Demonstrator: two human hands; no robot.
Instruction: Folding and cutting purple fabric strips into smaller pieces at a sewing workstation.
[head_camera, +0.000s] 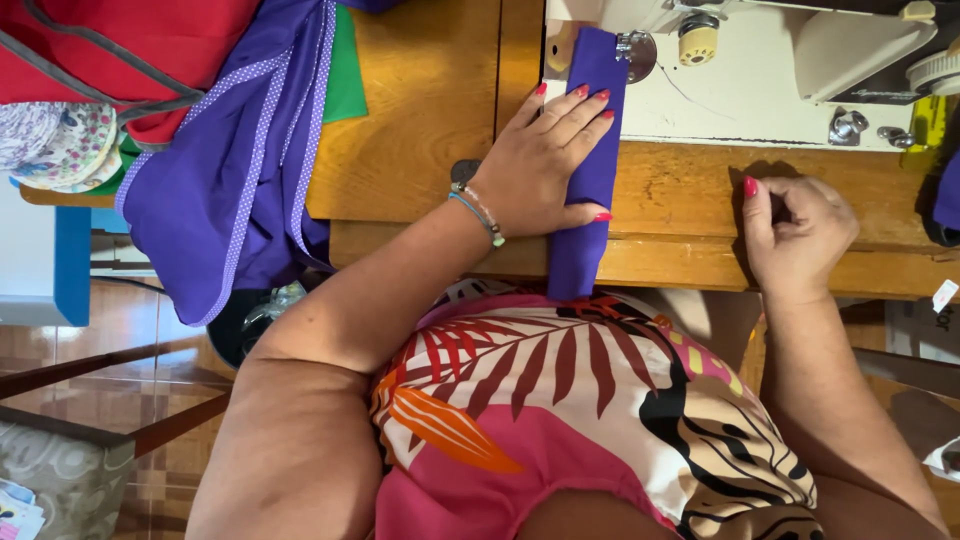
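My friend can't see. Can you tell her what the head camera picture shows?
A person's left hand presses flat on a purple cloth strip that runs under a white sewing machine on a wooden table. The right hand rests curled on the table's edge. More purple cloth hangs at the left.

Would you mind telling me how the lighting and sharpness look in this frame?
Head view: bright even light, sharp on the left hand pressing the purple fabric strip; the right hand casts a soft shadow on the wooden table; the floor tiles show glare.
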